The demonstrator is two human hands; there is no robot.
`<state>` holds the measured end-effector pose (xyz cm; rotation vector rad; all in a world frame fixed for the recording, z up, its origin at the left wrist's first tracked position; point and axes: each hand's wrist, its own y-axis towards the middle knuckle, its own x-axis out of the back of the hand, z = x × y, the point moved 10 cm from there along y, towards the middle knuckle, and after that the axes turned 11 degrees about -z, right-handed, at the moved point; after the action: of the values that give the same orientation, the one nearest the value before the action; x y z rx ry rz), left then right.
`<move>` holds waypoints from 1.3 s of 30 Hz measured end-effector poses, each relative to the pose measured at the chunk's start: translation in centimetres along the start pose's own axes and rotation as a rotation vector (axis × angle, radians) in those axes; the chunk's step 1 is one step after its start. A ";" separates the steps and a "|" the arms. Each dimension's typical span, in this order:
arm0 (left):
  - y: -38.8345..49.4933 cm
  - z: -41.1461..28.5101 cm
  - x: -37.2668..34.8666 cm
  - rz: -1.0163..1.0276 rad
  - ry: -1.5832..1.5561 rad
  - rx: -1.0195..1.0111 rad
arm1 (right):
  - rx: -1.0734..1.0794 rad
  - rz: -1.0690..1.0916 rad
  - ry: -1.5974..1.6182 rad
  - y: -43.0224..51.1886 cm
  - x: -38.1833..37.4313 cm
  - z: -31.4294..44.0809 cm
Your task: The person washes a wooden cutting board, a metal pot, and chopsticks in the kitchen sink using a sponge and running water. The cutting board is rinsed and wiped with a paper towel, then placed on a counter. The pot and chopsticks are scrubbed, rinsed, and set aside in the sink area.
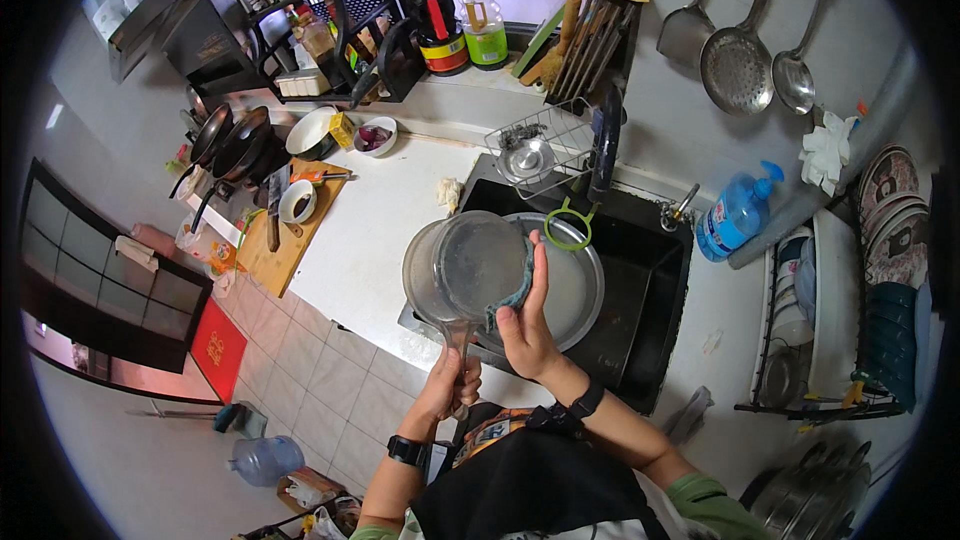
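My left hand (450, 382) is closed around the handle of a translucent plastic water ladle (480, 266), which is tilted with its round base facing up. Against the right side of the ladle, my right hand (531, 322) presses a dark green scrubbing cloth or pad (517, 296). Below and to the right, a metal basin (598, 285) of cloudy water stands in the black sink (645, 315). A green-rimmed strainer or ring (568, 225) overlaps the basin's far edge.
Left on the white counter (367, 240) is a wooden cutting board (281, 262) with a cleaver (276, 202) and a small bowl (298, 201). A wire rack (540, 139) stands behind the sink, the faucet (675, 214) and a blue pump bottle (731, 217) to its right.
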<state>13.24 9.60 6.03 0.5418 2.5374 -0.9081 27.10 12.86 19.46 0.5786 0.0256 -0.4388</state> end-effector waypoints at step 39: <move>-2.2 -2.4 2.7 -0.270 0.297 -0.244 | -0.715 -0.180 0.400 -4.4 1.6 -8.3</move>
<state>9.36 10.23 7.53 0.2788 2.9916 -0.6241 27.59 13.32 9.94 -0.0522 0.5985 -0.4466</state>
